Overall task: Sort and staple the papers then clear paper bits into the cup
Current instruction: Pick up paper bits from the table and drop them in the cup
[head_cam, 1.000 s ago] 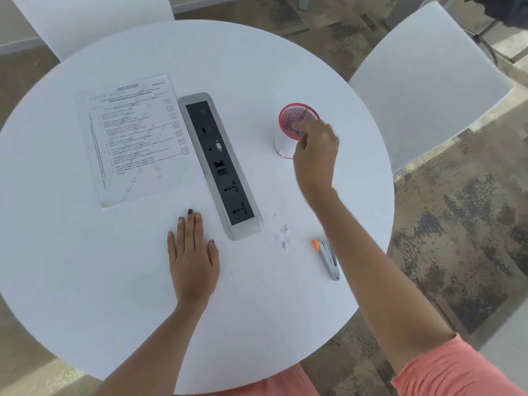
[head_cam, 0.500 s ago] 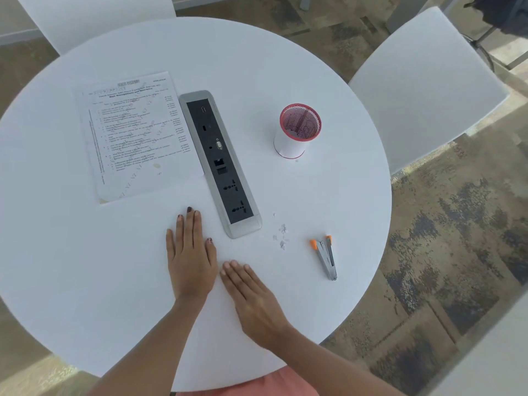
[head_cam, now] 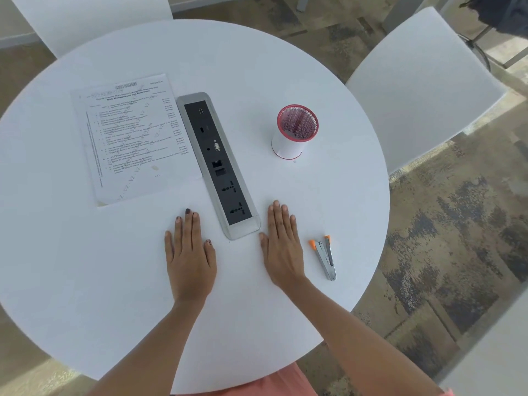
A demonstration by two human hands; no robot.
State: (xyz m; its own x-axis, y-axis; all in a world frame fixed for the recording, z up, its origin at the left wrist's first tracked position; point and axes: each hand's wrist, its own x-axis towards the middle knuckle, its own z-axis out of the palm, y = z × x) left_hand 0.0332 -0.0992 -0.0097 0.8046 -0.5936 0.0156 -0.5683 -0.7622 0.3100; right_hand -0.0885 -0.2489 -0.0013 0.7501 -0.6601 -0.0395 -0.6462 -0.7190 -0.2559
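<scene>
A stack of printed papers lies on the left part of the round white table. A pink mesh cup with a white sleeve stands upright at the right of the middle. A small stapler with orange tips lies open near the right edge. My left hand rests flat on the table, fingers straight, left of the socket strip's near end. My right hand lies flat just right of that end, covering the spot where the paper bits lay. One tiny bit sits by the cup's base.
A grey and black power socket strip is set into the table's middle, running diagonally. White chairs stand at the far left and at the right. Patterned carpet surrounds the table.
My right hand left the cup, came back to the near side by my left hand, then slid right onto the spot with the paper bits. My left hand stayed flat.
</scene>
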